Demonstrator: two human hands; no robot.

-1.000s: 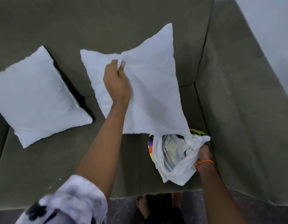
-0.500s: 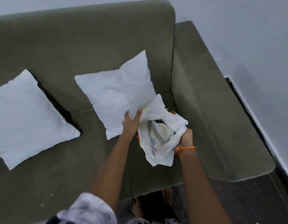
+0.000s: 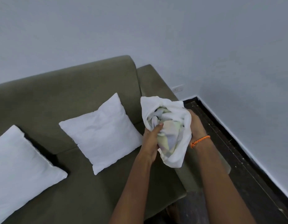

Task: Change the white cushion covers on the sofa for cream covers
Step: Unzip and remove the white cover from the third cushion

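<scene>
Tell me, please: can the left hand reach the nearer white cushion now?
Probably yes, but not freely: the left hand grips the bundled cover. The nearer white cushion lies just beside it, nothing between.

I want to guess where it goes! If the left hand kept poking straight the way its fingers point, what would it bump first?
Probably the bunched white cover it already grips: the left hand points up into its open mouth, toward the pale cloth stuffed inside. Depth is unclear.
</scene>
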